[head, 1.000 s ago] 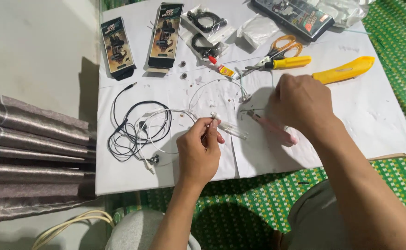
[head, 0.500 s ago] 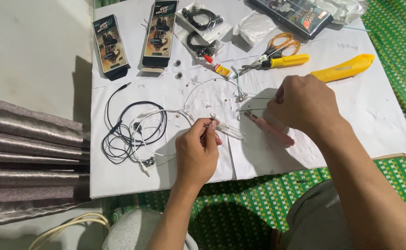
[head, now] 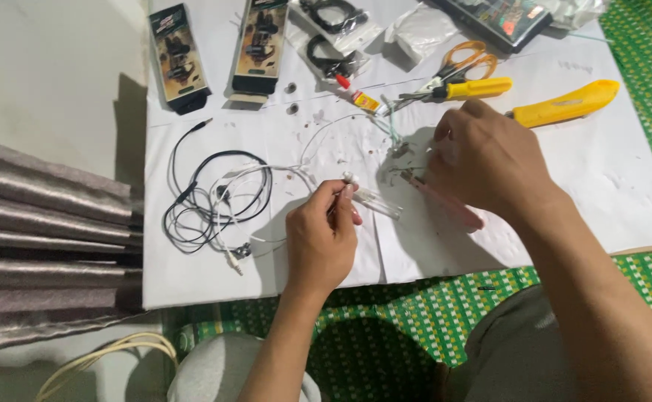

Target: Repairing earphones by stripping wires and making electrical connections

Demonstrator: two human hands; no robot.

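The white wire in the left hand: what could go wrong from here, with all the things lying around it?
1. The white wire runs through the black cable coil, so pulling it may tangle both.
2. The left hand pinches only the wire's small end with its fingers; it could slip out.
3. The right hand works with a pink tool near the scissors and yellow knife, and a careless reach might meet a blade.

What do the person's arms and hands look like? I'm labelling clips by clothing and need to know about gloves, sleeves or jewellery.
Both are bare. The left hand and right hand wear no gloves, and no rings, watch or bracelet show. Both forearms are uncovered as far as the view reaches, with no sleeve in sight. Light grey clothing shows at the lap only.
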